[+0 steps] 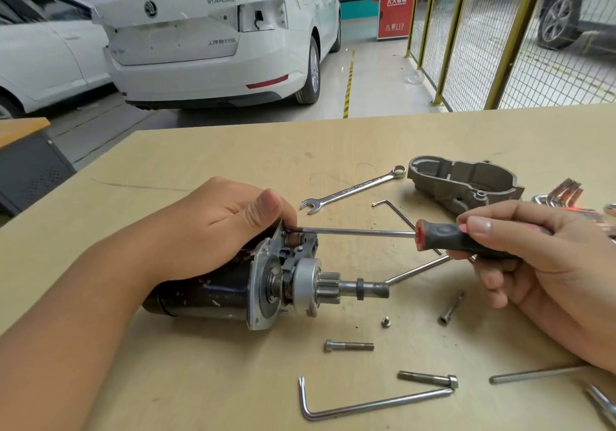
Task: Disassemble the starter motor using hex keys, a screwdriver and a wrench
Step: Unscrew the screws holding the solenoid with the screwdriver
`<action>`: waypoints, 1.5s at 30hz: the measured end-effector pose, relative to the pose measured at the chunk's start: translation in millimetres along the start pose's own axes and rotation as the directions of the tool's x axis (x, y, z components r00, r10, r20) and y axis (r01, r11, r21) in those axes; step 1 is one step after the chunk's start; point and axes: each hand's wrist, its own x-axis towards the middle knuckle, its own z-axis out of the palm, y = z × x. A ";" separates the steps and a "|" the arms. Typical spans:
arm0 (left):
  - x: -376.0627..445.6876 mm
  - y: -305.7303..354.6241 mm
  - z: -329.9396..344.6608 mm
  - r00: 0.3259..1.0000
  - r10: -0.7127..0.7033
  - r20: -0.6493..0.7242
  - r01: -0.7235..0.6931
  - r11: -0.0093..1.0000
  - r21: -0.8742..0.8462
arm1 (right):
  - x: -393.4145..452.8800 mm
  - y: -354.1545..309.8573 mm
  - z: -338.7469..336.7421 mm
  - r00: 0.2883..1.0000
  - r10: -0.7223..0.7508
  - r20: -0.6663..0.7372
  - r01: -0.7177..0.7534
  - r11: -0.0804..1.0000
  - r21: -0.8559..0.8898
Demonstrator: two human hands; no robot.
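Two hands are shown at work on a starter motor, which lies on its side on a wooden table with its pinion gear and shaft pointing to the person's right. The dark body of the motor is gripped from above by the left hand, the fingers being curled over the far side and the thumb laid near the upper edge of the mounting plate. A screwdriver is held by its black and red handle in the right hand, the fingers being wrapped round the grip; its tip is set against a fastener at the top of the plate, just beside the left thumb.

Partial disassembly may be judged from the loose parts. The cast nose housing is already off and rests well apart from the motor at the far right. Three long bolts and one small screw lie freed on the table near the shaft. A combination wrench and two hex keys are laid aside, unused at this moment.

The solenoid screw is judged to be the step in hand. Removal of the fork, the pinion assembly and the motor body's internals is still to be done, so that roughly the first half of the task appears complete.
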 end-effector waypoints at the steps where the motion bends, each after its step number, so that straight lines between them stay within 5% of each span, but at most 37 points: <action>1: 0.2 -2.5 -0.9 1.000 0.018 0.003 -0.018 1.000 0.006 | -0.3 -0.1 0.0 1.000 0.001 0.000 -0.001 1.000 0.003; 15: 2.0 -8.9 3.2 0.981 0.191 -0.020 -0.191 0.971 -0.145 | -1.0 -1.6 1.1 1.000 0.009 -0.004 -0.008 1.000 0.015; 25: 1.4 -12.5 -1.5 0.930 0.368 -0.030 -0.364 0.928 0.081 | 0.0 -2.7 0.9 1.000 0.029 -0.004 -0.029 1.000 0.003; 45: 3.0 -8.5 -0.8 0.884 0.460 -0.077 -0.453 0.886 0.098 | 0.1 -0.2 2.2 0.998 -0.017 -0.063 0.017 1.000 -0.004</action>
